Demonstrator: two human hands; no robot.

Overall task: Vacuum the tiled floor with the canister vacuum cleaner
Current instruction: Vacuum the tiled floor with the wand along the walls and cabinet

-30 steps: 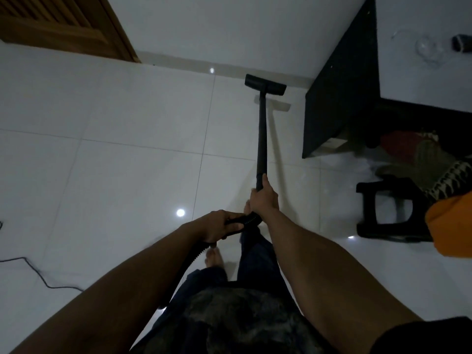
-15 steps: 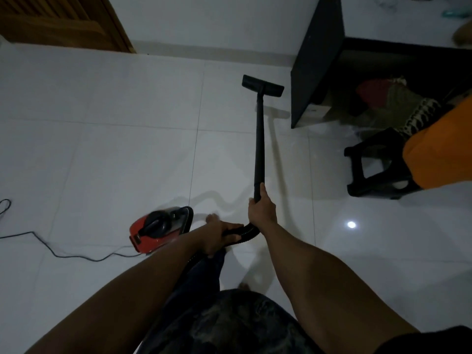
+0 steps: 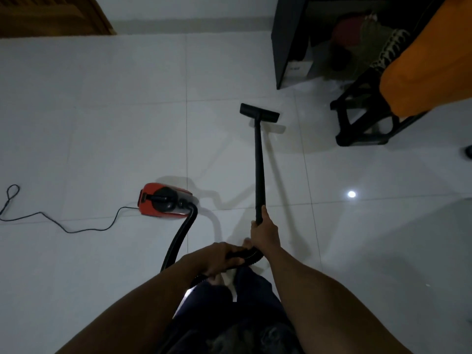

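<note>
A red and black canister vacuum point(image 3: 164, 202) sits on the white tiled floor point(image 3: 102, 123) to my left. Its black hose point(image 3: 178, 238) curves from the canister back to my hands. My left hand point(image 3: 219, 259) is closed around the ribbed hose end. My right hand point(image 3: 264, 235) grips the lower end of the black wand point(image 3: 259, 164). The wand runs forward to the flat black floor head point(image 3: 259, 112), which rests on the tiles ahead of me.
A black power cord point(image 3: 63, 223) trails left from the canister. A black cabinet point(image 3: 288, 39) with bundled cloth stands at the upper right, a black stool point(image 3: 362, 116) and an orange object point(image 3: 431, 54) beside it. A wooden door point(image 3: 51, 16) is at upper left.
The floor head has drawn back from the wall and the cabinet toward me. The canister and its cord have come into view on my left. Both hands keep their grip.
</note>
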